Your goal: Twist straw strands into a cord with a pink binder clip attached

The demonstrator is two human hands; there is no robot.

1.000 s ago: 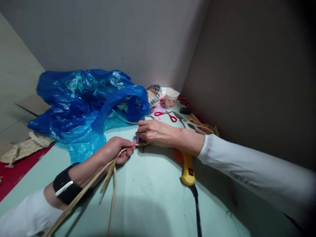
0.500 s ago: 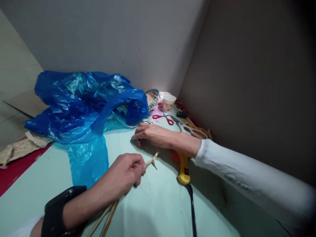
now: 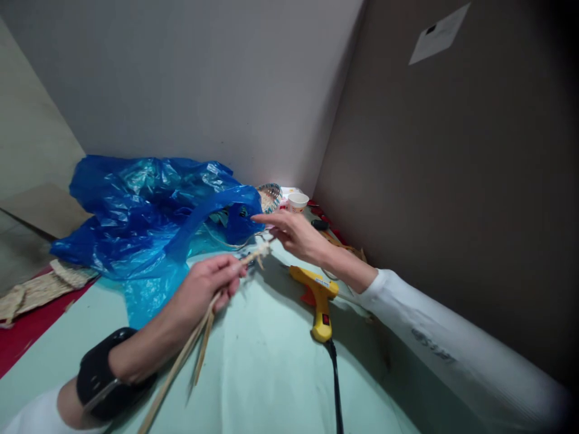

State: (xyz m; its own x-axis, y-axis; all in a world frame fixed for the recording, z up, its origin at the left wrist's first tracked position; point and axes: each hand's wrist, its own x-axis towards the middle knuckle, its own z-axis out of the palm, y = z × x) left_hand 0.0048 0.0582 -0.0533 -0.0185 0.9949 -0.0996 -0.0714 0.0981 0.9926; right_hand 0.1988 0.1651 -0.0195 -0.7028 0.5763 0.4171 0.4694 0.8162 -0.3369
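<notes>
My left hand [image 3: 205, 288] is closed around a bundle of thin tan straw strips [image 3: 190, 349], which run from the lower left up to a knotted tip [image 3: 261, 248]. My right hand [image 3: 296, 236] hovers above the table just right of that tip, fingers stretched out and index finger pointing left. The thumb is close to the tip; I cannot tell if it touches. A black band [image 3: 97, 374] wraps my left wrist.
A yellow glue gun [image 3: 320, 301] with a black cable [image 3: 335, 386] lies on the pale green table [image 3: 271, 374]. A crumpled blue plastic bag [image 3: 145, 208] fills the back left. A woven basket [image 3: 269, 196], paper cup [image 3: 297, 202] and tools sit in the corner. A woven mat [image 3: 31, 289] lies left.
My right hand has lifted off the table and opened. My left hand has carried the strips up and back toward it. The view has tilted upward.
</notes>
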